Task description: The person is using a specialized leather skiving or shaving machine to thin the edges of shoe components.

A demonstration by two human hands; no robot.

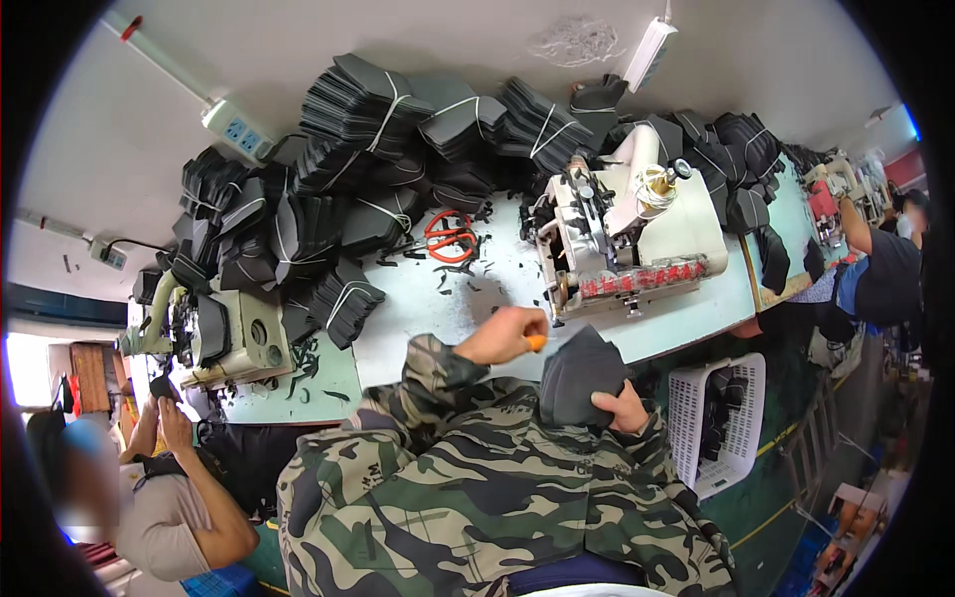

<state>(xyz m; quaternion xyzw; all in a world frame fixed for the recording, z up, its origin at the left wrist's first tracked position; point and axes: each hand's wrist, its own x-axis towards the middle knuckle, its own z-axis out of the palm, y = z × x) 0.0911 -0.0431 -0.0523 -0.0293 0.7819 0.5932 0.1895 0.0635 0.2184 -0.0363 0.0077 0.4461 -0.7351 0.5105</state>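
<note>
My left hand (505, 334) is closed around a small orange tool (536, 343), just in front of the pale green table's edge (686, 333). My right hand (623, 408) grips a dark grey fabric piece (580, 381) from below and holds it up between the two hands, close to my camouflage sleeves. The orange tool's tip touches the upper left of the fabric. Both hands are just below the white sewing machine (627, 234).
Red-handled scissors (450, 236) lie on the table among dark scraps. Tied bundles of black pieces (378, 119) are heaped along the wall. A white basket (718, 423) stands at the right. A second machine (224, 338) and a seated person (164, 497) are at the left, another person (885, 269) at the far right.
</note>
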